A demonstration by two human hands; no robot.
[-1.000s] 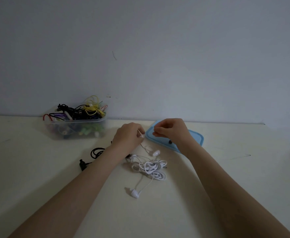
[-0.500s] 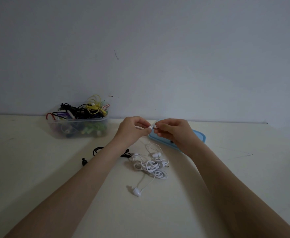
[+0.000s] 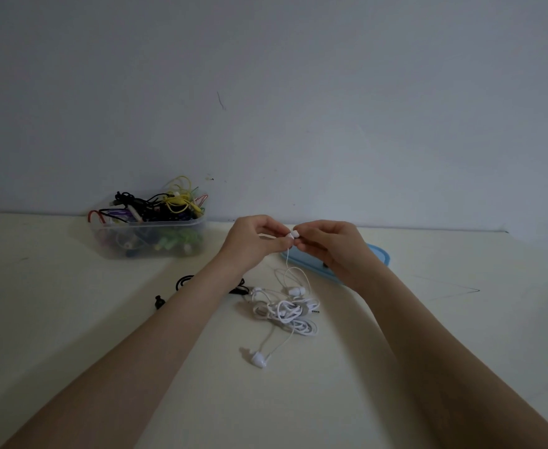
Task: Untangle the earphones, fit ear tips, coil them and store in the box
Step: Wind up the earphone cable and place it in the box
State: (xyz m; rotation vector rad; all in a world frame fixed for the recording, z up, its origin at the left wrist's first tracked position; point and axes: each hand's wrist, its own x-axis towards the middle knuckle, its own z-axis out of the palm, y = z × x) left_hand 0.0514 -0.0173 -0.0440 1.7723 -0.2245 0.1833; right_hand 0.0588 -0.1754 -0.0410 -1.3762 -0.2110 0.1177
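Note:
A tangle of white earphones (image 3: 287, 311) lies on the table, with one earbud (image 3: 259, 359) loose in front and another earbud (image 3: 297, 291) at the tangle's far side. Above it my left hand (image 3: 254, 243) pinches a raised earbud, whose cord hangs down to the tangle. My right hand (image 3: 326, 246) pinches a small white ear tip (image 3: 295, 234) against that earbud. The clear plastic box (image 3: 149, 238) at the back left is full of coloured cables and earphones.
A light blue lid (image 3: 378, 254) lies flat behind my right hand. Black earphones (image 3: 185, 281) lie under my left forearm, with a black earbud (image 3: 159, 301) to the left. The wall rises just behind the table.
Both hands came up off the table and met above the tangle. The right hand left the blue lid with an ear tip and now holds it to the earbud in the left.

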